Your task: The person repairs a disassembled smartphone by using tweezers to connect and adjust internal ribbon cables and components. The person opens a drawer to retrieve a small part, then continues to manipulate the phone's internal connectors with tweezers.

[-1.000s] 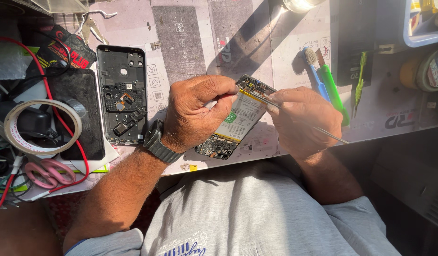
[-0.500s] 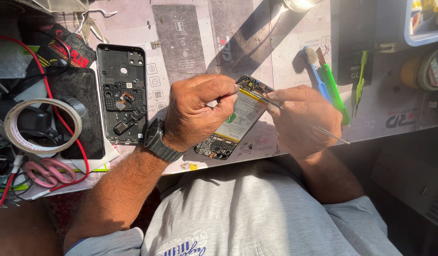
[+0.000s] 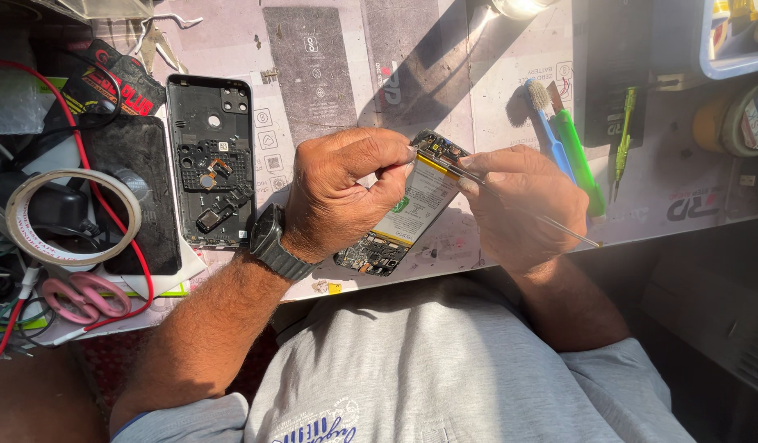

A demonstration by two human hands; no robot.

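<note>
Grey shirt cloth [image 3: 444,369] fills the near edge, under both forearms. Above it, the left hand [image 3: 346,193], a black wristwatch [image 3: 274,244] on its wrist, curls around an opened smartphone [image 3: 407,209], fingers pinched at the phone's upper end. That phone lies tilted at the front of the worktable [image 3: 510,90], battery showing. The right hand [image 3: 522,205] pinches thin metal tweezers [image 3: 518,205], tips on the phone's top edge. Farther left lie a removed back cover [image 3: 211,160], a tape roll [image 3: 71,215] and pink scissors [image 3: 79,297]; farther right, a blue brush [image 3: 547,123].
</note>
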